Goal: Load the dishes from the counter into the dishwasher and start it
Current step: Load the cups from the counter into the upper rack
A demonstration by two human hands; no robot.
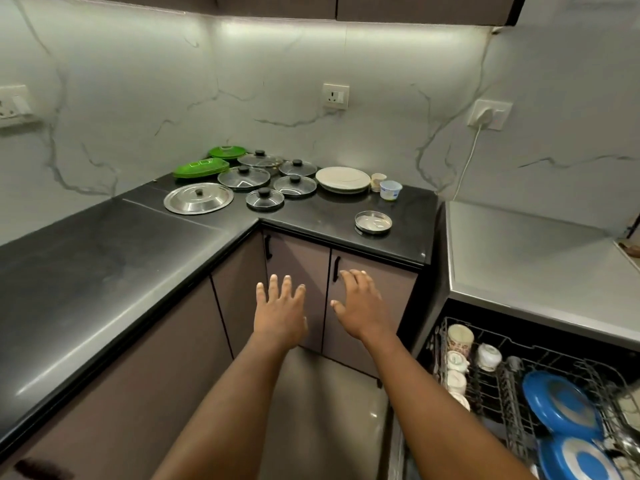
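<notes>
My left hand (280, 315) and my right hand (360, 306) are both stretched out in front of the lower cabinet doors, fingers spread, holding nothing. On the black counter (104, 258) beyond them lie a small steel plate (373, 222), a stack of white plates (343, 179), two small cups (387, 187), a large steel lid (198, 198), several glass lids (263, 181) and green plates (201, 167). At the lower right the dishwasher rack (491, 386) is pulled out, with cups (460, 339) and blue plates (557, 405) in it.
The grey dishwasher top (530, 258) stands right of the counter. Cabinet doors with black handles (336, 268) are just behind my hands. Wall sockets (335, 96) and a plugged-in white cable (467, 161) sit on the marble backsplash. The grey floor (322, 410) lies below my arms.
</notes>
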